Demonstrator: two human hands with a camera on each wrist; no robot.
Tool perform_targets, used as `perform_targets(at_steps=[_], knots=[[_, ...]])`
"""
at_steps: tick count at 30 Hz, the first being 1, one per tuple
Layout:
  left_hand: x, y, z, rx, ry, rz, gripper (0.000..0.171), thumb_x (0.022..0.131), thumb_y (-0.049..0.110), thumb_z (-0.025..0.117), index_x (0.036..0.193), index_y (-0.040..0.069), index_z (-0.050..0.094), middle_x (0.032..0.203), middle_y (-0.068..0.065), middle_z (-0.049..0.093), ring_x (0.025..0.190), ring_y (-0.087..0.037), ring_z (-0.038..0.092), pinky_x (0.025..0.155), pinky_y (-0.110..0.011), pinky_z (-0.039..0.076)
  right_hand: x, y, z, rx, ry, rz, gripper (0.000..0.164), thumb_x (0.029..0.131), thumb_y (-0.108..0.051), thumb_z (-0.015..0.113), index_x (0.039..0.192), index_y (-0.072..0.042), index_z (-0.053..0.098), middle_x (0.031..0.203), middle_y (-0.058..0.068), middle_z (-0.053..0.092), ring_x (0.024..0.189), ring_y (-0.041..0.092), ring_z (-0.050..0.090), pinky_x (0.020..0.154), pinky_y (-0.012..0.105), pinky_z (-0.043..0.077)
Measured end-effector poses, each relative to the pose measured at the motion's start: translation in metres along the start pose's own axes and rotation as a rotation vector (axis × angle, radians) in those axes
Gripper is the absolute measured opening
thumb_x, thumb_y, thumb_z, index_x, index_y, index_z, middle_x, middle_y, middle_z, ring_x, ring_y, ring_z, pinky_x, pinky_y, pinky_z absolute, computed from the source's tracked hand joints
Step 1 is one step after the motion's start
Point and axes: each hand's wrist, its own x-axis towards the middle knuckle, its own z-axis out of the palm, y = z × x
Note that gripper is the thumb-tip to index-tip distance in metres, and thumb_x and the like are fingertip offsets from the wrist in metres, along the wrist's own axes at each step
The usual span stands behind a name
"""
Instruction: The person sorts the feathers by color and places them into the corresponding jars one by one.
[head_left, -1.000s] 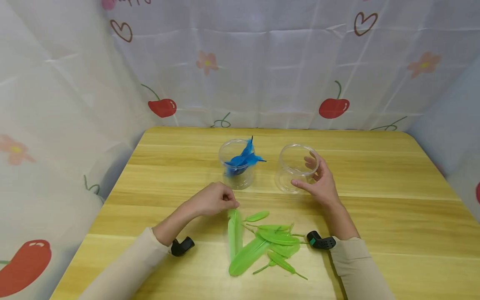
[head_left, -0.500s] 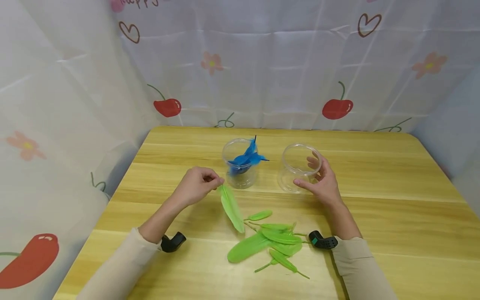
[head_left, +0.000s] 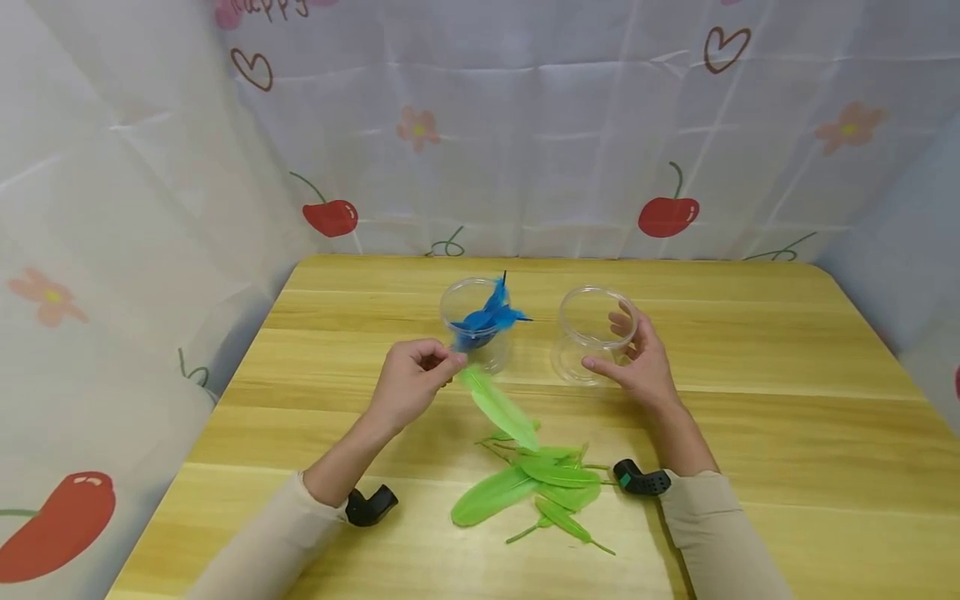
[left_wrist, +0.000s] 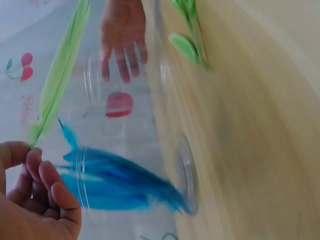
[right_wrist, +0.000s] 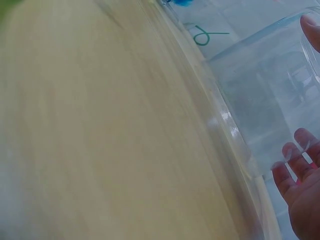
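My left hand point(head_left: 412, 382) pinches one light green feather point(head_left: 501, 410) by its end, between thumb and index finger. The feather slants down to the right, clear of the table at the hand and overlapping the green feather pile point(head_left: 558, 475) in the head view. Just behind that hand stands a clear plastic jar point(head_left: 497, 360) with several blue feathers point(left_wrist: 115, 180) in it, some poking above its rim. My right hand point(head_left: 647, 367) holds a second clear jar point(right_wrist: 265, 95) from its right side, thumb in front and fingers behind. Nothing shows inside this second jar.
The wooden table point(head_left: 787, 400) has rounded far corners. A white curtain point(head_left: 525, 150) printed with cherries and flowers hangs behind it. Black wrist devices point(head_left: 371, 506) sit at both sleeve cuffs.
My left hand has lifted a green feather off the left of the pile, moved left, then swung back right toward the blue-feather jar. The right hand stays at its jar.
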Motion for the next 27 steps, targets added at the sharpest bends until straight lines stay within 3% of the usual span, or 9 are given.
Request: perform_targets(at_steps=[5, 9, 15, 23, 27], knots=[[0.002, 0.004, 0.018, -0.106, 0.05, 0.01, 0.018, 0.092, 0.012, 0.071, 0.079, -0.001, 0.073, 0.066, -0.01, 0.059, 0.059, -0.018, 0.05, 0.051, -0.024, 0.041, -0.001, -0.003, 0.0, -0.011, 0.002, 0.006, 0.097, 0.077, 0.0, 0.083, 0.156, -0.013, 0.027, 0.147, 0.023, 0.042, 0.137, 0.038, 0.037, 0.109, 0.062, 0.028], [0.006, 0.006, 0.03, -0.164, 0.089, 0.034, 0.019, 0.093, 0.011, 0.071, 0.08, -0.003, 0.073, 0.066, -0.016, 0.058, 0.059, -0.02, 0.049, 0.05, -0.023, 0.039, -0.004, -0.017, 0.0, -0.003, -0.004, 0.006, 0.095, 0.077, 0.001, 0.081, 0.154, -0.006, 0.027, 0.146, 0.028, 0.041, 0.136, 0.042, 0.036, 0.108, 0.063, 0.028], [0.017, 0.016, 0.041, -0.169, 0.14, 0.068, 0.019, 0.093, 0.013, 0.07, 0.08, -0.001, 0.072, 0.064, -0.007, 0.054, 0.059, -0.017, 0.047, 0.05, -0.024, 0.038, -0.011, -0.04, 0.001, -0.019, -0.01, 0.005, 0.09, 0.079, 0.001, 0.079, 0.152, 0.0, 0.027, 0.144, 0.032, 0.04, 0.135, 0.045, 0.036, 0.108, 0.064, 0.029], [0.036, 0.035, 0.046, -0.145, 0.206, 0.137, 0.017, 0.091, 0.012, 0.071, 0.079, 0.0, 0.072, 0.065, -0.003, 0.059, 0.059, -0.017, 0.05, 0.052, -0.024, 0.041, 0.0, -0.001, -0.002, 0.014, -0.003, -0.026, 0.094, 0.077, 0.004, 0.081, 0.154, -0.01, 0.029, 0.145, 0.026, 0.043, 0.133, 0.04, 0.04, 0.107, 0.06, 0.032], [0.047, 0.039, 0.047, -0.142, 0.237, 0.16, 0.017, 0.091, 0.012, 0.071, 0.079, -0.001, 0.073, 0.067, -0.007, 0.06, 0.059, -0.017, 0.049, 0.052, -0.024, 0.04, 0.0, -0.005, -0.002, 0.036, -0.008, -0.023, 0.094, 0.075, 0.01, 0.079, 0.153, -0.006, 0.029, 0.145, 0.028, 0.041, 0.133, 0.042, 0.039, 0.106, 0.058, 0.032]])
